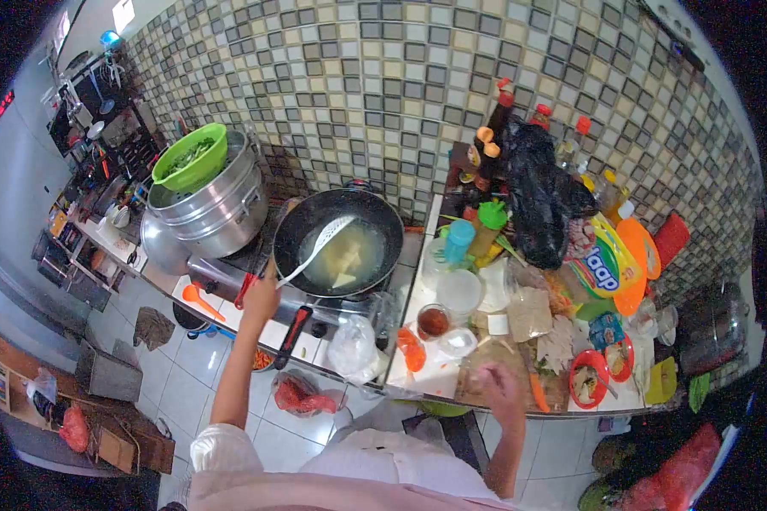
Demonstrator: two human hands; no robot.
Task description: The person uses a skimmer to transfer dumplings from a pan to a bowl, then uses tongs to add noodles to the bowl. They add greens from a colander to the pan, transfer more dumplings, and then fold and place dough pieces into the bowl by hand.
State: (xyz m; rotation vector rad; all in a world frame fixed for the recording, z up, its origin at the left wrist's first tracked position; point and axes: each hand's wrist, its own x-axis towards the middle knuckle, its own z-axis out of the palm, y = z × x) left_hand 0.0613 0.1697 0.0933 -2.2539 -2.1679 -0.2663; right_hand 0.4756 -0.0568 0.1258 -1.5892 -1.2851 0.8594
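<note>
My left hand (262, 297) is closed around the handle end of a slotted spatula (331, 232). The spatula slants across the wok (382, 272), its perforated head near the far inner side. Cloudy yellowish liquid and pale pieces (344, 278) lie in the wok. My right hand (501, 387) hovers at the wooden cutting board (477, 385), its fingers blurred; whether it holds anything cannot be made out. A carrot (538, 393) lies just right of it, and a cup of reddish-brown liquid (433, 321) stands to its upper left.
Left of the wok stands a large metal steamer pot (209, 217) with a green basin of leaves (198, 162) on top. The wok's black-and-red handle (293, 334) juts toward me. Bottles, a black plastic bag (541, 200) and red bowls (586, 393) crowd the right counter.
</note>
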